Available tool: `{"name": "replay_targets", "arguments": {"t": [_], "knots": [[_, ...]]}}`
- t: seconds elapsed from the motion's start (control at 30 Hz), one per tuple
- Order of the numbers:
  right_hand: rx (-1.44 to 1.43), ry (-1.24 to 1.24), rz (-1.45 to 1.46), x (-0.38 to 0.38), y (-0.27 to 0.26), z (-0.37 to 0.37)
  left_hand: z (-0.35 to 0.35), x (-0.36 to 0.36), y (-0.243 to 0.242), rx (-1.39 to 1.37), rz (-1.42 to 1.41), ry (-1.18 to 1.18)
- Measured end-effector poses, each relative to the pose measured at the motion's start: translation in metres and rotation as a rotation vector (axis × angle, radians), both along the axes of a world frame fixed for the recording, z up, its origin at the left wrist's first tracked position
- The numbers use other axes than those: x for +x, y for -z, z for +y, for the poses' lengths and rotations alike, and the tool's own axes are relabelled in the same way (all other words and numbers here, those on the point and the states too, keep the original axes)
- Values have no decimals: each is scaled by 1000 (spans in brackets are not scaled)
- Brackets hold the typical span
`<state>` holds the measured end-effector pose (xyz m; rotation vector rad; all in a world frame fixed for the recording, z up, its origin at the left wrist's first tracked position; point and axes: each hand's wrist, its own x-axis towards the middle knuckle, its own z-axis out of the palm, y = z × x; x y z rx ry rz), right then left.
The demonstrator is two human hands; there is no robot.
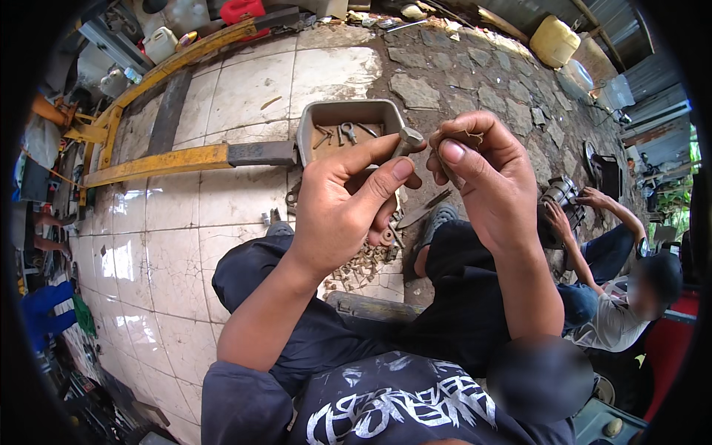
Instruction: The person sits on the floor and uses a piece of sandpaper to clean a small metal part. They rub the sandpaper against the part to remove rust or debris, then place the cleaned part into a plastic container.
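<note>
My left hand (339,206) pinches a hex-head bolt (411,137) between thumb and fingers, its grey head pointing up. Close beside it, my right hand (489,172) grips a worn, folded brown scrap (470,137), which may be sandpaper or cloth. The bolt and the scrap look slightly apart. Beyond my left hand stands a rectangular tub (351,104) with several bolts (324,135) and an eye bolt (347,131) inside. Below my hands, a pile of rusty bolts and nuts (356,273) lies on the tiles, partly hidden by my left hand.
A yellow and black steel frame (183,161) reaches across the tiled floor (172,250) to the tub. On the right, another person (612,311) handles a metal machine part (558,192) on the stone paving (417,92). Jerrycans (554,41) stand at the far edges.
</note>
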<state>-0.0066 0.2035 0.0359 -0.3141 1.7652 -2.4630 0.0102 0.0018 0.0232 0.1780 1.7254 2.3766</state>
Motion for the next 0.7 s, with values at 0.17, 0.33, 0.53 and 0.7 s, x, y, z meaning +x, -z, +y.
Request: {"name": "replay_targets", "arguments": {"t": [0.17, 0.33, 0.53, 0.7], "knots": [[79, 21, 81, 0, -1, 0, 0, -2, 5, 48, -17, 47], [324, 121, 365, -2, 1, -5, 1, -1, 8, 0, 55, 27], [338, 159, 331, -1, 1, -12, 10, 3, 15, -227, 271, -130], [349, 173, 166, 5, -5, -19, 17, 1, 25, -345, 497, -293]]}}
